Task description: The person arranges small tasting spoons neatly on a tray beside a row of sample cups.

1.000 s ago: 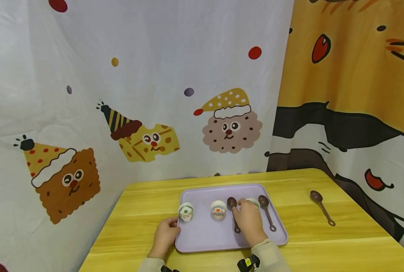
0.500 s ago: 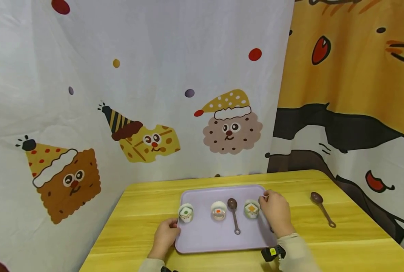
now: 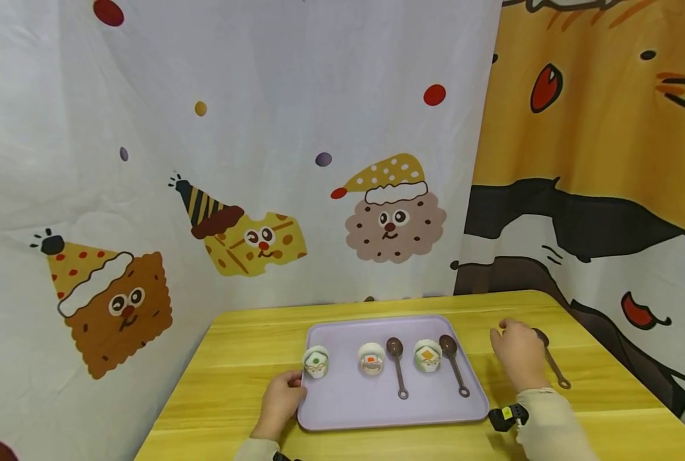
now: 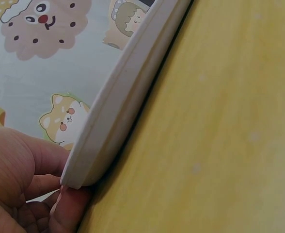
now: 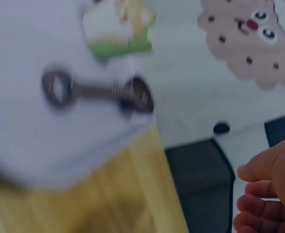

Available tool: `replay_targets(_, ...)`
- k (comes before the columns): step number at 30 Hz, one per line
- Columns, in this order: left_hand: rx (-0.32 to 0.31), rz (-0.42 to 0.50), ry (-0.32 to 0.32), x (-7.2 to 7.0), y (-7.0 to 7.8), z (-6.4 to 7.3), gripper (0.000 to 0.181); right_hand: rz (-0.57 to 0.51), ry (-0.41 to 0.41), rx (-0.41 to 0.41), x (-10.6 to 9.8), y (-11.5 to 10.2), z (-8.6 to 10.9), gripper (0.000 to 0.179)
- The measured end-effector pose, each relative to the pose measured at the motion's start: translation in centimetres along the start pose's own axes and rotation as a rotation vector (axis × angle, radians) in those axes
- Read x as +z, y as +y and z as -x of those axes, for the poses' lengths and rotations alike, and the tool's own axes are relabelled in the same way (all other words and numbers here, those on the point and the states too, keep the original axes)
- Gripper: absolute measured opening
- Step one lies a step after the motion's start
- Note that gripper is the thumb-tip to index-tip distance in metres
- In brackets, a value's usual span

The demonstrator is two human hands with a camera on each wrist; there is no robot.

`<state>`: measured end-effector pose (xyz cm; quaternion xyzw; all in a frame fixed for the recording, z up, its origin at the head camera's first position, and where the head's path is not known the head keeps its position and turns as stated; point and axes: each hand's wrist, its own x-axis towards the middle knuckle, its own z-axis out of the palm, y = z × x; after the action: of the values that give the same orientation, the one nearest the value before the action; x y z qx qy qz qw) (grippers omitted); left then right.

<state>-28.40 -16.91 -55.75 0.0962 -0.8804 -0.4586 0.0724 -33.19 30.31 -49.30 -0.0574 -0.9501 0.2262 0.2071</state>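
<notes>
While a pale curtain [image 3: 273,115] printed with party-hatted snack faces hangs behind the yellow wood-grain tabletop [image 3: 221,358], the left hand's [image 3: 282,402] fingers pinch the left edge of a lilac tray [image 3: 342,406]. Rightward across it come a green-dotted cup [image 3: 316,362], a red-marked cup [image 3: 371,359], a brown spoon [image 3: 399,367], an orange-marked cup [image 3: 427,356] and a second spoon [image 3: 455,367]. The right hand [image 3: 521,355], fingers loosely curled and holding nothing, is near a third spoon [image 3: 556,367]; an orange cartoon curtain [image 3: 596,141] fills the right.

left hand [image 3: 282,398] grips lilac tray [image 3: 348,406] | right hand [image 3: 519,356] near tabletop spoon [image 3: 554,365]
</notes>
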Motion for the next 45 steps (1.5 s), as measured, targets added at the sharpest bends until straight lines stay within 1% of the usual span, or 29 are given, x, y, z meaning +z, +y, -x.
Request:
replay_targets(3,0.003,-0.001,0.001,0.0,0.0,0.0,0.036,0.031,-0.028,0.025,-0.3,1.7,-0.3,0.036)
replay_targets(6,0.004,-0.005,0.001,-0.1,-0.1,0.0,0.036,0.039,-0.042,0.054,-0.7,3.4,-0.6,0.038)
replay_targets(11,0.003,-0.01,-0.003,-0.2,-0.2,-0.1,0.035,0.022,0.001,0.067,-1.2,6.0,-1.0,0.032)
replay_targets(13,0.001,-0.01,-0.004,-0.2,-0.2,-0.1,0.035,0.013,-0.001,0.085,-1.4,6.9,-1.1,0.033)
replay_targets(15,-0.002,-0.012,-0.005,-0.2,-0.2,-0.1,0.035,0.01,-0.023,0.117,-1.4,7.8,-1.2,0.039)
replay_targets(17,0.001,-0.014,-0.002,-0.2,-0.2,-0.1,0.035,0.016,-0.063,0.152,-1.5,8.7,-1.3,0.045)
replay_targets(19,0.003,-0.015,-0.003,-0.2,-0.2,-0.1,0.035,0.033,-0.109,0.193,-1.4,9.4,-1.4,0.053)
replay_targets(21,0.002,-0.017,-0.004,-0.2,-0.3,-0.1,0.035,0.056,-0.142,0.219,-1.3,10.0,-1.5,0.056)
replay_targets(23,-0.003,-0.016,-0.005,-0.2,-0.2,-0.1,0.035,0.076,-0.176,0.252,-1.2,10.5,-1.6,0.058)
replay_targets(26,-0.014,-0.016,-0.008,-0.2,-0.1,-0.1,0.035,0.089,-0.208,0.28,-1.0,11.1,-1.6,0.055)
replay_targets(33,-0.024,-0.008,-0.014,-0.2,0.0,-0.1,0.035,0.119,-0.274,0.285,-0.6,12.0,-1.7,0.049)
replay_targets(35,-0.019,-0.005,-0.012,-0.2,0.0,0.0,0.035,0.119,-0.279,0.283,-0.4,12.2,-1.7,0.048)
replay_targets(42,-0.021,-0.012,-0.008,-0.1,0.1,-0.1,0.035,0.104,-0.248,0.272,0.0,12.6,-1.5,0.038)
replay_targets(45,-0.02,-0.013,-0.005,0.0,0.1,-0.2,0.035,0.106,-0.25,0.269,0.0,12.6,-1.5,0.038)
